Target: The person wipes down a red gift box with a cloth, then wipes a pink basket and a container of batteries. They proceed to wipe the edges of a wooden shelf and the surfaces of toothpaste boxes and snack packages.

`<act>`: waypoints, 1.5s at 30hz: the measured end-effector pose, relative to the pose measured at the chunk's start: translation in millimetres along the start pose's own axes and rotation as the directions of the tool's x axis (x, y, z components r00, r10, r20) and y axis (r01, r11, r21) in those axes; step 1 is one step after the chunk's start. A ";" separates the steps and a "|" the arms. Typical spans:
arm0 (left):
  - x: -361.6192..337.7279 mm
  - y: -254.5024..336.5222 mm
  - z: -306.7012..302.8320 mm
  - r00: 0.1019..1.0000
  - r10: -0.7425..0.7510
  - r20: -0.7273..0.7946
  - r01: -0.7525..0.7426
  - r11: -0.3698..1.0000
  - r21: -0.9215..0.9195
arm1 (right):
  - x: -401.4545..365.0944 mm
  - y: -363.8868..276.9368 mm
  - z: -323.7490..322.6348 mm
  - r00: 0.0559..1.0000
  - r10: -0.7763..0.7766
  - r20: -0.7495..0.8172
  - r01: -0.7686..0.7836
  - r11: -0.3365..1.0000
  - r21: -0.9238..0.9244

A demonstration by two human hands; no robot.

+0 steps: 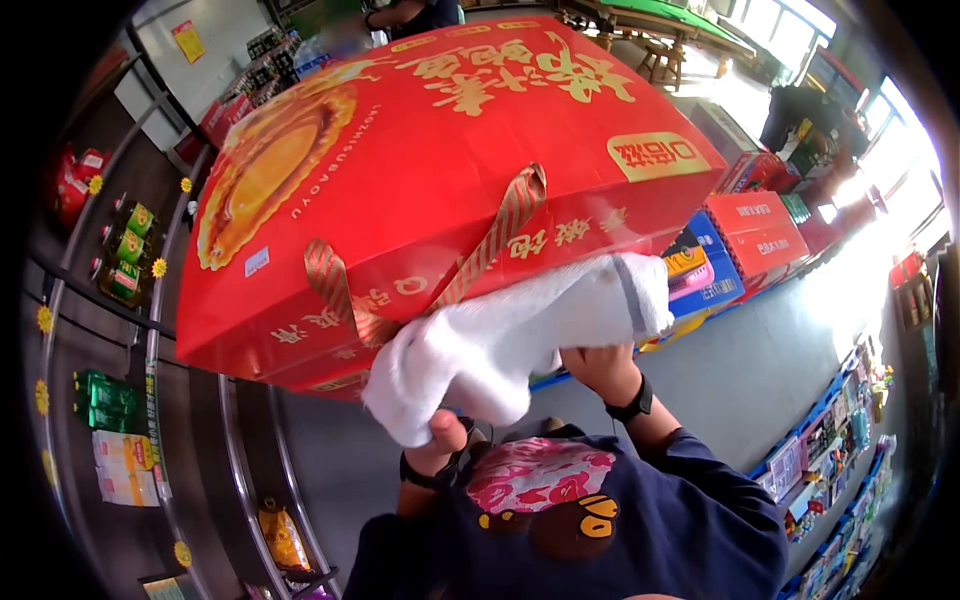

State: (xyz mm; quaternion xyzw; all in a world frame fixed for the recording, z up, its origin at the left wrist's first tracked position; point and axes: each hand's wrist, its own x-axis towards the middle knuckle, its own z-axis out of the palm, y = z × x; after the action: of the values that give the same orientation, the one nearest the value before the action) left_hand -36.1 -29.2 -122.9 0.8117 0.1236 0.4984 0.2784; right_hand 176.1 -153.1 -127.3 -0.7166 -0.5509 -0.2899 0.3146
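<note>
A large red gift box (440,150) with gold lettering and striped ribbon handles (500,230) fills the view in front of me. What supports it is hidden. A white cloth (500,340) with a grey stripe near one end is bunched against the box's near side. My left hand (440,440), a black band on its wrist, closes on the cloth's lower left part; the thumb shows and the other fingers are covered. Farther right, my right hand (605,370) is curled at the cloth's lower edge, its fingertips hidden beneath the fabric. A dark watch sits on that wrist.
Shelves (150,330) at left carry oil bottles (128,245) and green packs (108,400). Beyond the box's right side stand red cartons (755,235) and a blue box (715,265). Low racks of small goods (820,450) line the right. A green-topped table (680,15) stands behind.
</note>
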 end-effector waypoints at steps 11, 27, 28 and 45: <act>14.6 -14.0 13.6 0.950 0.226 -0.214 -0.157 0.942 0.297 | 10.6 -26.4 55.8 0.974 -0.227 -0.018 0.198 0.804 0.560; 38.9 -1.2 20.0 0.945 -0.002 -0.328 -0.024 0.997 -0.077 | 16.4 -44.8 32.4 0.998 0.024 -0.049 0.000 0.900 0.435; 40.0 -1.4 20.1 0.951 -0.012 -0.310 -0.032 0.990 -0.136 | 15.3 -34.0 30.2 0.999 0.045 -0.002 -0.040 0.914 0.403; 34.5 20.1 56.1 0.966 0.256 0.043 -0.260 0.954 0.152 | -23.8 57.3 32.1 0.915 0.218 -0.339 -0.216 0.975 0.046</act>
State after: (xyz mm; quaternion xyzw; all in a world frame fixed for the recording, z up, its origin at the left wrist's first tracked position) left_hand 27.9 -47.5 -105.3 0.8457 0.0520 0.5101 0.1479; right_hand 228.6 -154.0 -173.4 -0.7108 -0.4061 -0.3711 0.4384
